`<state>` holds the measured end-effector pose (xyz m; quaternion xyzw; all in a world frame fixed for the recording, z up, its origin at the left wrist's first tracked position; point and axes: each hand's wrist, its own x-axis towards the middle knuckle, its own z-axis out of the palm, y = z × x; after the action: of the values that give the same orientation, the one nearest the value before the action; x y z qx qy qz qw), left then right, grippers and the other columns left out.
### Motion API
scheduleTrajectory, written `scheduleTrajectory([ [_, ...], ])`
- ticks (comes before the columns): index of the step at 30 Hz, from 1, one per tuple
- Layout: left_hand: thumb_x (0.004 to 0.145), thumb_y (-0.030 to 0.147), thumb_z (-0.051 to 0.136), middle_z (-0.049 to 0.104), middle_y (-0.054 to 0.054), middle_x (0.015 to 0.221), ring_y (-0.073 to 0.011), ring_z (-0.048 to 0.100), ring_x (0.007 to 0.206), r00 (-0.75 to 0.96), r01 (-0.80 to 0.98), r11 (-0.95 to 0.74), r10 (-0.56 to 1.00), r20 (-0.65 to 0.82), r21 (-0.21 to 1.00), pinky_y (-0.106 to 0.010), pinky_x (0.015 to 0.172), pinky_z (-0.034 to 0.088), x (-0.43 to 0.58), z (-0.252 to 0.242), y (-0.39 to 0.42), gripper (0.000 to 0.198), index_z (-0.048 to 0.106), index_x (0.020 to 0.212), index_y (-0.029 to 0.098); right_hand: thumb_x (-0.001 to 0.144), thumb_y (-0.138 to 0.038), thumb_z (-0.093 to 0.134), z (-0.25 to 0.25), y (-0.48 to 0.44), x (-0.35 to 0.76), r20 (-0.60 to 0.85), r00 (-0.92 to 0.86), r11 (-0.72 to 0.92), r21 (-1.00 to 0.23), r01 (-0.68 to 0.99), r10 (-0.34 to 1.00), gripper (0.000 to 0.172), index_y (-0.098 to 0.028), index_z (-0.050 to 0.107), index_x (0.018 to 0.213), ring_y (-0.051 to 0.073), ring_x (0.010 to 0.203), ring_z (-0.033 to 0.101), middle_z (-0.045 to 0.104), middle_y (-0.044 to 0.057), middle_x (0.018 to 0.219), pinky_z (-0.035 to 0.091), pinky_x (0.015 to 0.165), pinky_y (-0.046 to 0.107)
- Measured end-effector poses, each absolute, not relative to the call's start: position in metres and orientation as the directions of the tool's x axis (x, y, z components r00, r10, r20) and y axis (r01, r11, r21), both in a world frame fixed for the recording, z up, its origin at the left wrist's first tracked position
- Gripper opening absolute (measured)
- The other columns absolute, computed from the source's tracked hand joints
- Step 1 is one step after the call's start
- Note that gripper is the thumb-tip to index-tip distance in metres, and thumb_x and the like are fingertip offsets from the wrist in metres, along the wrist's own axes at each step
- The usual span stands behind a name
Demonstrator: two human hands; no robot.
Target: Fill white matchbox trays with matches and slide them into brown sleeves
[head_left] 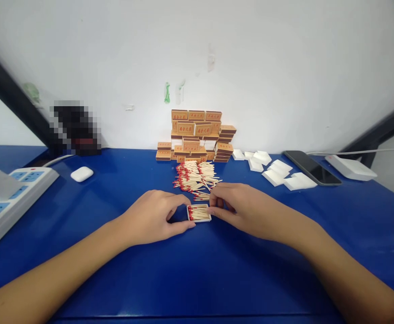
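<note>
The blue table (197, 274) fills the view in front of me, up to a white wall. At its far left lies a power strip (4, 198). Against the wall in the middle stands a stack of matchboxes (197, 135), several rows high. Right of it lie empty white trays (278, 173), scattered, and beyond them a dark phone (311, 167), flat on the table. A loose pile of matches (197, 177), red heads mostly to the left, lies between the stack and my hands. A small white case (82, 173) sits apart, near the strip.

My left hand (152, 216) rests on the table, its thumb and forefinger closed narrowly on the left end of a tray (199, 213). My right hand (240, 209) has its fingertips bunched tight against the tray's right end, touching it; I cannot tell whether they also pinch a match. The tray lies flat on the table between both hands, just in front of the pile, full of matches with their heads to the left.
</note>
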<state>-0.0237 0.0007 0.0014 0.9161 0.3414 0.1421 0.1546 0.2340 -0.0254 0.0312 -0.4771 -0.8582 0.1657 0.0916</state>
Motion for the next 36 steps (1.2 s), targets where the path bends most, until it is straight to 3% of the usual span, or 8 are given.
scheduleTrajectory([
  [5,0.093,0.049,0.07,0.057,0.005,0.063,-0.0125,0.055,0.057,0.733,0.582,-0.72,0.666,0.138,0.378,-0.026,0.057,0.035,-0.024,0.001,0.001,0.035,0.073,0.115,0.022,0.101,-0.024,0.061,0.029,-0.025,0.237,-0.022,-0.537,0.49,-0.375,0.786,0.844,0.016,-0.022,0.062,0.084,0.017,0.075,0.058,0.069,0.001,0.085,0.038,0.065,0.03],
  [20,0.093,0.049,0.07,0.058,0.005,0.064,-0.0124,0.056,0.058,0.734,0.581,-0.717,0.666,0.133,0.385,-0.025,0.057,0.035,-0.025,0.001,0.002,0.033,0.073,0.113,0.022,0.102,-0.018,0.058,0.023,-0.023,0.23,0.125,-0.583,0.583,-0.372,0.722,0.803,0.01,-0.021,0.064,0.095,0.017,0.085,0.06,0.068,0.003,0.099,0.042,0.072,0.03],
  [28,0.094,0.049,0.069,0.056,0.006,0.063,-0.0118,0.052,0.055,0.738,0.573,-0.728,0.658,0.147,0.376,-0.026,0.055,0.033,-0.024,0.003,0.001,0.03,0.073,0.105,0.021,0.104,-0.02,0.056,0.021,-0.029,0.22,0.103,-0.617,0.603,-0.387,0.697,0.78,0.015,-0.021,0.07,0.098,0.015,0.077,0.059,0.064,0.005,0.099,0.041,0.068,0.03],
  [36,0.094,0.046,0.07,0.055,0.006,0.064,-0.0119,0.053,0.056,0.741,0.57,-0.731,0.655,0.15,0.376,-0.025,0.056,0.033,-0.025,0.003,0.003,0.03,0.073,0.11,0.021,0.102,-0.02,0.059,0.021,-0.028,0.221,0.104,-0.594,0.583,-0.387,0.715,0.797,0.011,-0.02,0.07,0.1,0.014,0.074,0.058,0.063,0.004,0.101,0.04,0.066,0.028],
])
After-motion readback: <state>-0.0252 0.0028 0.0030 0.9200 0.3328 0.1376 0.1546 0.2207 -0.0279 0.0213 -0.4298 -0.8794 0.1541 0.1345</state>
